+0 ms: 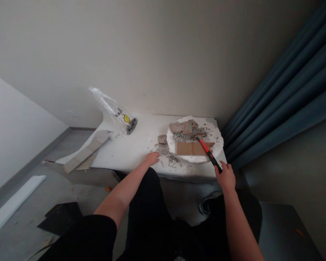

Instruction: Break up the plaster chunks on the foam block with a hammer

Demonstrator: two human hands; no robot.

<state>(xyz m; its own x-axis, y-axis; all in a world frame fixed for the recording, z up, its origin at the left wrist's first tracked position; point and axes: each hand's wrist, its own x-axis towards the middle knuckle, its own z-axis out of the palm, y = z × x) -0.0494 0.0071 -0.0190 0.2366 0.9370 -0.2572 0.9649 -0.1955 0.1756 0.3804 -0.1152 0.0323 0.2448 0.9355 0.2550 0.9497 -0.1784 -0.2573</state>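
Your black pants (pixel 149 197) are closest to you, and a gray and white shoe (pixel 208 203) pokes out by your knee. Your right hand (pixel 226 177) is shut tight around the end of a hammer with a red and black handle (pixel 208 152). The top of the hammer sits in a heap of gray rubble (pixel 188 135) on a round white foam slab (pixel 218 137). Your left hand (pixel 152 158) is open and flat, palm down, on a white board (pixel 130 148). Thin nails (pixel 173 160) lie just past your left fingers (pixel 155 155).

On the slab, you can see a flat brown tile (pixel 191 148) and a rough broken tile piece (pixel 183 127). A small chunk (pixel 162 139) and some dust sit beside the slab.

Farther left, long tan strips (pixel 87 152) lie at the end of the board. A clear plastic bag (pixel 111 110) lies near the wall. It has a yellow mark and dark letters, too small to read. A black sheet (pixel 60 218) is on the floor, and a blue curtain (pixel 282 87) hangs on the right.
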